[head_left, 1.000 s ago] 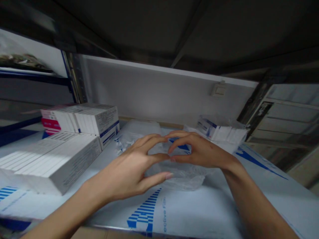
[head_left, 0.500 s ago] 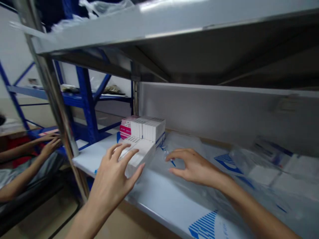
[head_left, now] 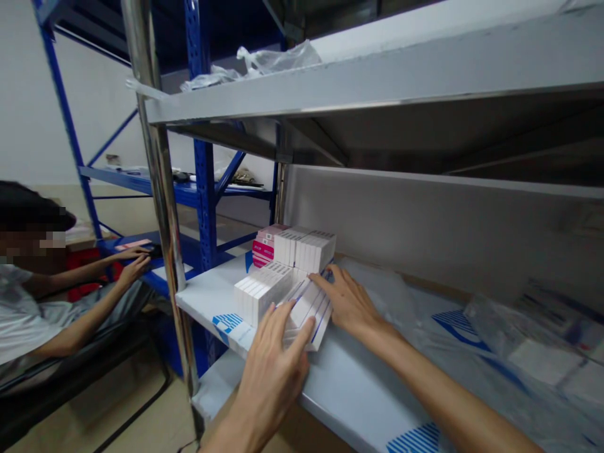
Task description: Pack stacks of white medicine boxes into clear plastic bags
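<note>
A tilted row of small white boxes (head_left: 306, 308) with blue edges lies on the shelf between my two hands. My left hand (head_left: 276, 343) grips the near end, its thumb and fingers bent round the boxes. At the far right end, my right hand (head_left: 352, 301) presses its fingers against the same row. Beside it on the left stands another block of white boxes (head_left: 259, 292), upright and packed tight. Behind them is a taller stack of white boxes (head_left: 306, 248), and pink boxes (head_left: 263, 251) sit at its left.
Clear plastic wrap (head_left: 472, 352) covers the shelf's right side, with more boxes (head_left: 542, 358) under it. A metal post (head_left: 163, 176) stands at the left corner, and an upper shelf (head_left: 377, 85) hangs overhead. A seated co-worker (head_left: 42, 302) is at far left, arms at a blue rack.
Both hands were spread apart and holding nothing; now they have closed in on a tilted row of white boxes. The view has turned left, showing more of the co-worker.
</note>
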Tool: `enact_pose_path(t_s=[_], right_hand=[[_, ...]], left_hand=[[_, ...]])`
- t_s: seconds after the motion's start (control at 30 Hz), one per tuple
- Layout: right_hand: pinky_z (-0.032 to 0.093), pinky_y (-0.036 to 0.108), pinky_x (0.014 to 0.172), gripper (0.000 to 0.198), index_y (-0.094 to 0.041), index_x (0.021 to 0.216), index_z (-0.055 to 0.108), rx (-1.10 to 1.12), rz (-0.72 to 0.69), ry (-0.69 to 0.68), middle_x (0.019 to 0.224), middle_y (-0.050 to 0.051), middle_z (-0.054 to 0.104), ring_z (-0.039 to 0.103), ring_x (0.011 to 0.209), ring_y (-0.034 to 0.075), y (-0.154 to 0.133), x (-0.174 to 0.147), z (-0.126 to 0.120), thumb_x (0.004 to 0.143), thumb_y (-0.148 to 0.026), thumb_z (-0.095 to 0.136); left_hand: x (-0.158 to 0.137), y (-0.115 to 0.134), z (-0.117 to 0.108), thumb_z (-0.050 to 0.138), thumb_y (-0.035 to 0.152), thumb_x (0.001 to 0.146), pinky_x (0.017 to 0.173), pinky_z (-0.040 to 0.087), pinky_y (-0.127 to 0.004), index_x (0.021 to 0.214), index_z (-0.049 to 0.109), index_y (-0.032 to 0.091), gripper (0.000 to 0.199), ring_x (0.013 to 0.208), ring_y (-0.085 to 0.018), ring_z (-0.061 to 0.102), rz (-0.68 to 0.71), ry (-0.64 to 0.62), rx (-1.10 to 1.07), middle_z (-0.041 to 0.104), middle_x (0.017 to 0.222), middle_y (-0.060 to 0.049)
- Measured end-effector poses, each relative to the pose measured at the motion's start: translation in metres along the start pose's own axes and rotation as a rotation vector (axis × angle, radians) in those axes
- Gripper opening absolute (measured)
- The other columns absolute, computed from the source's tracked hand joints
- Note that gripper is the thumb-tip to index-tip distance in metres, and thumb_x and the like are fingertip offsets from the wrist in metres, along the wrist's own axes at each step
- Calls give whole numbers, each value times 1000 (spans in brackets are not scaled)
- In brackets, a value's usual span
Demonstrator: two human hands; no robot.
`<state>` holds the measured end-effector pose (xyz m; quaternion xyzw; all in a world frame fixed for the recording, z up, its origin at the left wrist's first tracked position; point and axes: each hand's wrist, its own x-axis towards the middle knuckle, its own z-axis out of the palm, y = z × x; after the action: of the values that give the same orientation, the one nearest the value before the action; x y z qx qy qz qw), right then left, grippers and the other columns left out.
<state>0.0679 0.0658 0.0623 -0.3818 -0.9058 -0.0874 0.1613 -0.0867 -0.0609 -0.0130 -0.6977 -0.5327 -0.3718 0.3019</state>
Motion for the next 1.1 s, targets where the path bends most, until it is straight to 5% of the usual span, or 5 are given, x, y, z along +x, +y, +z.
enact_pose_path(t_s=[0.2,0.4,0.5,0.73,1.1], right_hand=[[44,52,110,76,-28,143,51,380,-136,98,150,13,49,51,133,32,46,-41,-41,71,-14,73],[51,44,106,96,-33,155,36,954,50,-31,149,9,55,58,130,27,107,-124,-103,72,-43,82],[51,45,104,82,-29,141,54,868,94,-27,140,7,63,62,124,29,124,-163,-124,68,-45,86],[44,52,109,58,-31,127,59,123,58,426,132,8,67,59,125,32,139,-231,-135,73,-28,81],[55,47,97,79,-25,127,59,556,419,232,124,9,69,66,111,32,154,-245,-110,58,-45,90]], left_hand=[[24,11,-33,60,8,85,97,60,-41,130,63,28,49,126,-26,62,36,27,-352,53,146,-13],[74,36,-44,74,21,83,103,57,-36,126,66,33,45,126,-23,63,-91,-70,-880,62,138,-5],[94,55,-24,77,19,80,105,55,-34,128,64,34,52,127,-23,62,71,-130,-1020,59,142,-4],[117,90,19,56,-5,86,119,42,-48,147,46,40,76,142,-23,48,589,-69,-737,51,150,-5],[145,100,29,76,40,85,102,58,-46,160,23,39,93,128,-32,62,272,-346,-1025,53,152,-10]])
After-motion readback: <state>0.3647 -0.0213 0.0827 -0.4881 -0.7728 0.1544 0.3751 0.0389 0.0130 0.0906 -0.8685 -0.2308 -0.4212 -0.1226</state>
